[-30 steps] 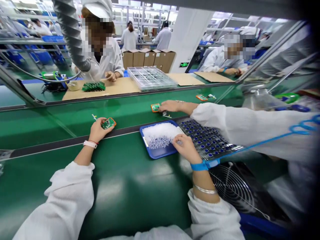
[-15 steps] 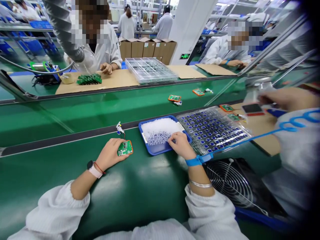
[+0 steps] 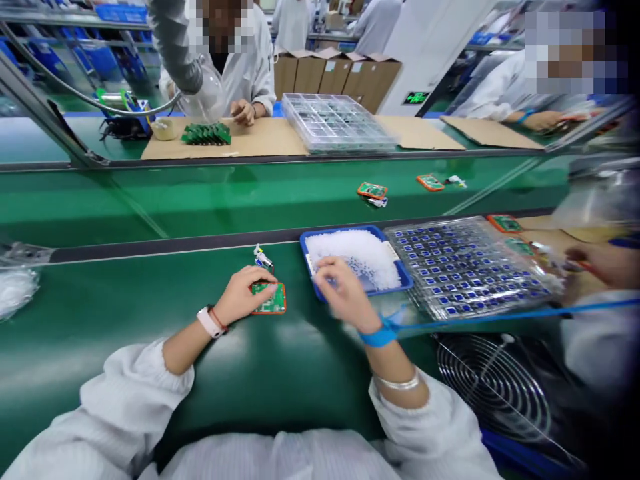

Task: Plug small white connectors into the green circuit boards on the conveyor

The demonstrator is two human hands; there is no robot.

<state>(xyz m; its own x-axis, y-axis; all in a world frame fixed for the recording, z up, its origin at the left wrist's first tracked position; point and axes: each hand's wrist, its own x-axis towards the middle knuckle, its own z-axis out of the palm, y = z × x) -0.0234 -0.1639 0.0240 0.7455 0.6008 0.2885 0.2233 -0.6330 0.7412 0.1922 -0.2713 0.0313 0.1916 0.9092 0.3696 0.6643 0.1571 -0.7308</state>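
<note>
One board (image 3: 275, 300), gripped by my left hand (image 3: 243, 294), is on the near desk (image 3: 280, 373), left of the tray (image 3: 405, 277); my right hand (image 3: 346, 297) curls over the tray's left edge, grasp unclear.

Offers no readable text.
Shows a green sign (image 3: 415, 99) on the white pillar (image 3: 433, 50), too blurred to read.

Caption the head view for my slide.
Left hand on a green circuit board, right hand at a blue tray of white granules.
</note>
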